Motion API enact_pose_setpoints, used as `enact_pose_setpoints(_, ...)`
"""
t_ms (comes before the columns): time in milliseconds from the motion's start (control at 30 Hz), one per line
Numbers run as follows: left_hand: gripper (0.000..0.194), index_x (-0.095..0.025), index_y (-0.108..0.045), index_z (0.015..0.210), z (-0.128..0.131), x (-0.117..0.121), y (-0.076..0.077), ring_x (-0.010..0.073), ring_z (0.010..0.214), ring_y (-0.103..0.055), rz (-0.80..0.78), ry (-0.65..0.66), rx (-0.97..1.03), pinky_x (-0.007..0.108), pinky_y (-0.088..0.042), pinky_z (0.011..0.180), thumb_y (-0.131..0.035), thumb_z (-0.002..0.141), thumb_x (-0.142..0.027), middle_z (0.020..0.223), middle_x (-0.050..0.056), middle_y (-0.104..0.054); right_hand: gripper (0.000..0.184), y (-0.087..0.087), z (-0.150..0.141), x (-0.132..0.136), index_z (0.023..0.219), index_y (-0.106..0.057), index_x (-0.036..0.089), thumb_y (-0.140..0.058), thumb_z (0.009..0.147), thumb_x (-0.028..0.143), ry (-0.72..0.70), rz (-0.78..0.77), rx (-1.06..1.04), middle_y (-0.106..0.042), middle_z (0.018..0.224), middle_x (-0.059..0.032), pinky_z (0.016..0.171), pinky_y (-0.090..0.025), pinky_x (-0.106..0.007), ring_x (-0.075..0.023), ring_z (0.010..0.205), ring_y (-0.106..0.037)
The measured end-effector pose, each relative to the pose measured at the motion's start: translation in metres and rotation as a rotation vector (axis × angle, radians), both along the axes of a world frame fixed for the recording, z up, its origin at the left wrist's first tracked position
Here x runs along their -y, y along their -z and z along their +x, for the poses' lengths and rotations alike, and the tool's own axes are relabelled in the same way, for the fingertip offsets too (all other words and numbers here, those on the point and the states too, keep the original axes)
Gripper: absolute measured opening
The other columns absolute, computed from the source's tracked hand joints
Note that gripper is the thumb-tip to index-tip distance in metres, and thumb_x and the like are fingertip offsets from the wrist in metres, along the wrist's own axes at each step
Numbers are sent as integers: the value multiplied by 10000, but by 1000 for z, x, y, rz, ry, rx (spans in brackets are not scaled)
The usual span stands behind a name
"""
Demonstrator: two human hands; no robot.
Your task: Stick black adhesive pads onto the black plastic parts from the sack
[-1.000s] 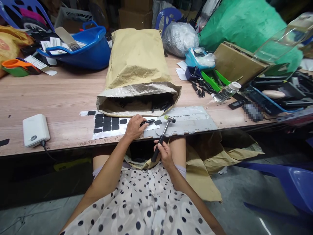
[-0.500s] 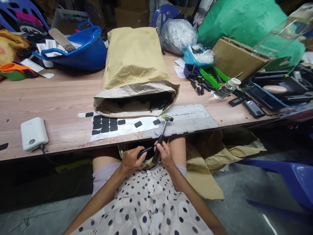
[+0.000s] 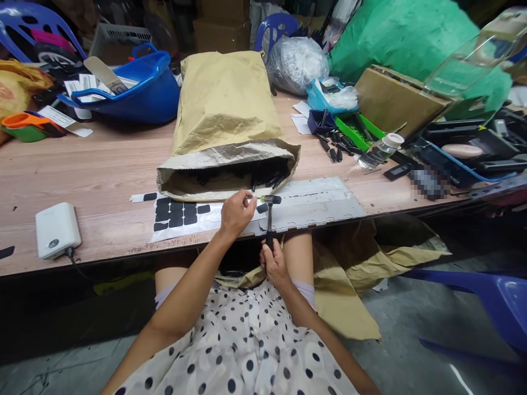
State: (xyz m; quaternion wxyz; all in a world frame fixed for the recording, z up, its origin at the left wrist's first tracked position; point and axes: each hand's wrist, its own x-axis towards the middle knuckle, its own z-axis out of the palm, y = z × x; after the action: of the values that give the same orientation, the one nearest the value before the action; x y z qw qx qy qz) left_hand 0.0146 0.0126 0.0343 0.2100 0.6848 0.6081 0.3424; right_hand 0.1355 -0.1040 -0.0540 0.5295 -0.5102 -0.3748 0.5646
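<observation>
My right hand (image 3: 275, 264) is closed round the black grip of a small hammer (image 3: 269, 216). The hammer stands upright at the table's front edge, its head with one black and one yellow-green face. My left hand (image 3: 236, 215) is over the sheet of black stickers (image 3: 176, 213), just left of the hammer head and below the mouth of a tan paper sack (image 3: 230, 99). Its fingers are bent towards the thumb; what they hold, if anything, is hidden. Dark slender pieces (image 3: 267, 178) lie inside the sack. Another open sack (image 3: 251, 280) is between the knees.
A grey board (image 3: 317, 203) lies at the front edge. To the left are a white power bank (image 3: 57, 230) with a cable and a blue basin (image 3: 152, 93). On the right are a green tray (image 3: 358, 131), black parts (image 3: 335, 151) and a small bottle (image 3: 381, 151).
My left hand has moved up from the lap to the table, and the black slender piece it held no longer shows in it. The hammer has turned more upright in my right hand.
</observation>
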Motion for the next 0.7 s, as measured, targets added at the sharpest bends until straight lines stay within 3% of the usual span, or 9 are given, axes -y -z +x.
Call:
enact_pose_setpoints(133,159,-203,-680,939,22,-53,0,251,892,-652,-96,-196,-143,327,-486,729,-624,862,-330,949,89,-684,360,-1,0,1,921,-483,248,-598,855,583,-17,5,-3,-361,524,121,406,-308,-178,-67,431,-340)
enact_pose_setpoints(267,177,-197,-686,926,25,-68,5,332,980,-645,-237,-189,-292,408,-499,804,-605,877,-345,998,141,-682,357,-3,1,0,919,-480,249,-592,864,583,-33,7,-5,-364,532,118,409,-314,-181,-68,432,-341)
enact_pose_setpoints(367,166,-214,-681,985,10,-61,8,307,984,-631,-148,-108,-263,400,-498,824,-583,892,-309,1010,114,-678,356,-2,1,0,927,-479,249,-595,866,580,-47,5,-7,-378,538,116,408,-324,-183,-69,431,-357)
enact_pose_setpoints(533,162,-238,-681,1017,-32,-27,17,247,955,-586,84,130,-173,377,-477,884,-586,893,-282,967,52,-676,365,2,1,-1,936,-473,252,-591,866,590,-31,0,1,-386,546,119,392,-320,-182,-63,411,-357)
enact_pose_setpoints(700,169,-231,-714,997,-49,-5,32,241,931,-567,53,223,-164,386,-472,884,-624,861,-273,939,45,-660,356,6,4,-1,934,-500,252,-614,857,580,19,15,31,-368,566,112,392,-311,-184,-64,430,-331)
